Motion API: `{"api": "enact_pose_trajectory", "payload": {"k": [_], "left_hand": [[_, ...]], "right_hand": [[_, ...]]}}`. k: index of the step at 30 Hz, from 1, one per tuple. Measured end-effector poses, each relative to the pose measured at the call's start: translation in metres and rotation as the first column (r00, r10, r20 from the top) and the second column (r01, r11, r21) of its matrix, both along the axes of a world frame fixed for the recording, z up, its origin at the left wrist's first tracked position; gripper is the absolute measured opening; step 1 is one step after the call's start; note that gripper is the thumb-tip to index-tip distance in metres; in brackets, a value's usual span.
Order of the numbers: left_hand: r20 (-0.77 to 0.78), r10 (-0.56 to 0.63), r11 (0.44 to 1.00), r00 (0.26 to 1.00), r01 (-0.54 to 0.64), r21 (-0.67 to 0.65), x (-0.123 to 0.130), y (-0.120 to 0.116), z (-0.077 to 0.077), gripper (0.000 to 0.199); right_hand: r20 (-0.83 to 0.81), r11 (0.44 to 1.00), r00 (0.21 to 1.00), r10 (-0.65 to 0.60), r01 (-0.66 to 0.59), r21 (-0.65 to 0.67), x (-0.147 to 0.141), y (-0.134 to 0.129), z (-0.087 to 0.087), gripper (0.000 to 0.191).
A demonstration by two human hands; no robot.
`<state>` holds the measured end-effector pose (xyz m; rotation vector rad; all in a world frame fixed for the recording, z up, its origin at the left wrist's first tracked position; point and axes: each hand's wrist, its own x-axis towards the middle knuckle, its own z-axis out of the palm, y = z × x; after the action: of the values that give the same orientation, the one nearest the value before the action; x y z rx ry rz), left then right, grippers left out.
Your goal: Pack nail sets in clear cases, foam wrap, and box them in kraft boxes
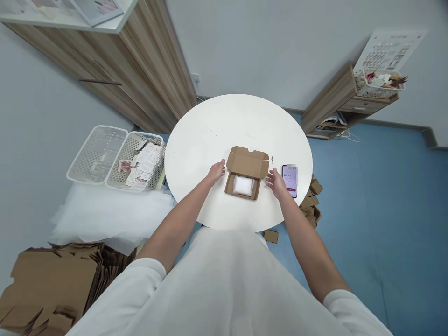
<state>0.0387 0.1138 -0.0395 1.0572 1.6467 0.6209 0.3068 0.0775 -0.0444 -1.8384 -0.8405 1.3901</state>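
Note:
On the round white table lies a small brown cardboard box with its lid raised and tilted back. Inside it rests a white wrapped packet; what the wrapping holds is hidden. My left hand is just left of the box, fingers apart and holding nothing. To the right of the box, my right hand also has its fingers spread, with nothing in it. Both hands are near the box sides; whether the right fingertips touch the lid's corner I cannot tell.
A phone lies by my right hand. Left of the table stand white baskets, one with paper cards, above white foam sheets and stacked flat cardboard. Small cardboard boxes lie on the floor at right.

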Motion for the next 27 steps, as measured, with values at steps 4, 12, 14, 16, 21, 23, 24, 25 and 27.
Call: {"api": "enact_pose_trajectory", "payload": {"k": [4, 12, 14, 16, 21, 23, 24, 25, 27], "left_hand": [[0.191, 0.033, 0.992, 0.981, -0.008, -0.129, 0.006, 0.002, -0.003, 0.069], [0.228, -0.014, 1.000, 0.973, 0.011, 0.014, -0.001, -0.002, 0.004, 0.074], [0.249, -0.037, 0.999, 0.968, 0.037, 0.004, -0.005, -0.003, 0.006, 0.077], [0.266, -0.060, 0.998, 0.962, 0.064, -0.008, -0.008, -0.005, 0.008, 0.079], [0.246, -0.060, 0.998, 0.968, 0.066, -0.018, -0.009, -0.012, 0.006, 0.078], [0.232, -0.052, 0.998, 0.971, 0.061, -0.034, -0.010, -0.013, 0.004, 0.080], [0.233, -0.054, 0.997, 0.971, 0.067, -0.045, -0.011, -0.014, 0.003, 0.081], [0.237, -0.062, 0.995, 0.969, 0.078, -0.056, -0.012, -0.014, 0.002, 0.081], [0.252, -0.083, 0.992, 0.964, 0.105, -0.074, -0.015, -0.015, 0.001, 0.082]], "right_hand": [[-0.233, 0.995, 0.971, 0.060, -0.077, -0.066, -0.008, 0.008, -0.011, 0.075], [-0.241, 0.980, 0.950, 0.199, -0.188, 0.068, -0.030, 0.037, 0.010, 0.075], [-0.218, 0.970, 0.946, 0.242, -0.229, 0.083, -0.031, 0.039, 0.015, 0.073], [-0.179, 0.964, 0.948, 0.264, -0.253, 0.080, -0.030, 0.038, 0.017, 0.071], [-0.122, 0.959, 0.952, 0.280, -0.272, 0.078, -0.028, 0.032, 0.011, 0.071], [-0.150, 0.954, 0.943, 0.298, -0.288, 0.082, -0.026, 0.030, 0.008, 0.073], [-0.171, 0.955, 0.940, 0.296, -0.286, 0.083, -0.025, 0.029, 0.008, 0.074], [-0.191, 0.958, 0.939, 0.285, -0.274, 0.080, -0.024, 0.028, 0.007, 0.074], [-0.223, 0.968, 0.942, 0.252, -0.242, 0.068, -0.023, 0.025, 0.006, 0.075]]}}
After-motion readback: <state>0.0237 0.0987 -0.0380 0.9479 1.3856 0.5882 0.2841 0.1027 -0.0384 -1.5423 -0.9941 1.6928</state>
